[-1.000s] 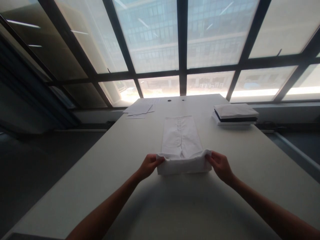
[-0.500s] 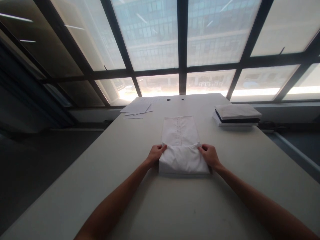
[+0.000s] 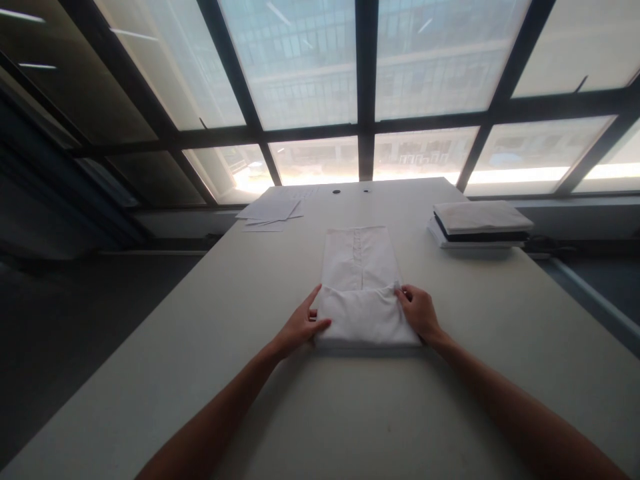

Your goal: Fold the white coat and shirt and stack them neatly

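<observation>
A white garment (image 3: 359, 260) lies folded in front of me, with a row of small fastenings or stitching down its middle. Its near part is turned up into a flap (image 3: 363, 317) that covers the lower half. At the flap's left side rests my left hand (image 3: 300, 325), thumb on the cloth and forefinger stretched along the edge, spread apart. My right hand (image 3: 420, 310) pinches the flap's upper right corner between thumb and fingers.
White table (image 3: 200, 373) under the garment. A stack of folded cloth (image 3: 483, 220), white and dark, sits at the right. Loose paper sheets (image 3: 270, 210) lie at the far left. Beyond the table stand large windows (image 3: 305, 67) with dark frames.
My left hand has let go of the flap's left corner and slid down its side, its fingers spreading. The right hand keeps its pinch. The flap lies flatter, and the view has tilted slightly.
</observation>
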Demonstrator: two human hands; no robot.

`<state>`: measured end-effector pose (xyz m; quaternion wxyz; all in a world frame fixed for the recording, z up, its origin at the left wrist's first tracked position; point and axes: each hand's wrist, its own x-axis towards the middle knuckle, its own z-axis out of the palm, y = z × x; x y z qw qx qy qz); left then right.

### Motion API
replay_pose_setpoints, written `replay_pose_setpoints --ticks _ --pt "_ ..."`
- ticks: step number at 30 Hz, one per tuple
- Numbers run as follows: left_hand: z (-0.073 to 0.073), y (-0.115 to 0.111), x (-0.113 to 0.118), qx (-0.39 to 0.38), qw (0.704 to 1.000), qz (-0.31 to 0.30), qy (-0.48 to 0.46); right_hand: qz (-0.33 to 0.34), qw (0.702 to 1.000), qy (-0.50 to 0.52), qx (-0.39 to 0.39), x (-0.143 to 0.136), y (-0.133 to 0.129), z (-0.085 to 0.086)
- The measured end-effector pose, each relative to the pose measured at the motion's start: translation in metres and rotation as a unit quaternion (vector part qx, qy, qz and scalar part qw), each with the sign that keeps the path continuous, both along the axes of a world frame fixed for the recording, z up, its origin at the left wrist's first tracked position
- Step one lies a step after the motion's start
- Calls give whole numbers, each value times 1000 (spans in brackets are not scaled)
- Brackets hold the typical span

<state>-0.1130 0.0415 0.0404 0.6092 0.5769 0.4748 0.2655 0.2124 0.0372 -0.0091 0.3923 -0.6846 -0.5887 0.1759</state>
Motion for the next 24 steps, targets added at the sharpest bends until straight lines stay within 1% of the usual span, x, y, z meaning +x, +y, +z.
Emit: replay_pose_setpoints --ticks 3,6,11,15,18,20,24 --pt "-10 1 6 61 997 17 36 -7 1000 8 -2 2 2 -1" --pt "-16 1 9 111 990 34 78 -23 1000 6 -8 4 2 -1" --pt "-19 -6 9 134 984 18 114 -16 999 -12 -25 3 -13 2" --pt "-19 -12 10 219 959 5 178 -6 996 -64 -54 -3 -25 9" --pt "-21 -14 15 283 933 -1 222 -13 987 -139 -80 -7 -27 11" --pt "-24 -15 17 312 919 4 242 -12 982 -170 -81 -8 -25 11" --pt "-29 -16 17 345 899 14 271 -7 984 -169 -63 -7 -23 7"
